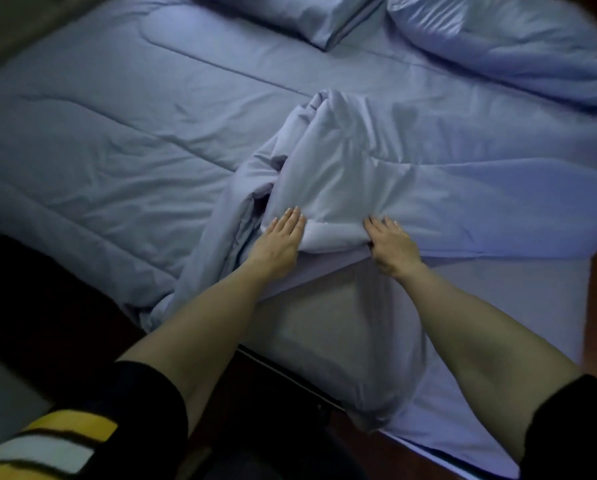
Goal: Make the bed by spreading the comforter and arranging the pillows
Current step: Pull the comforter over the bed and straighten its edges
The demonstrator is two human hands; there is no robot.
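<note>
A pale blue comforter (pixel 117 140) lies spread over the left part of the bed, with a bunched, folded section (pixel 342 161) heaped near the middle. My left hand (pixel 279 244) grips the near edge of that bunch, fingers flat over the fold. My right hand (pixel 392 247) holds the same edge a little to the right. Two blue pillows lie at the head of the bed: one (pixel 297 15) top centre, another (pixel 504 39) top right, rumpled.
The fitted blue sheet (pixel 498 299) is bare at the near right corner of the mattress. A dark bed frame edge (pixel 290 375) and dark floor (pixel 30 306) run along the near left side.
</note>
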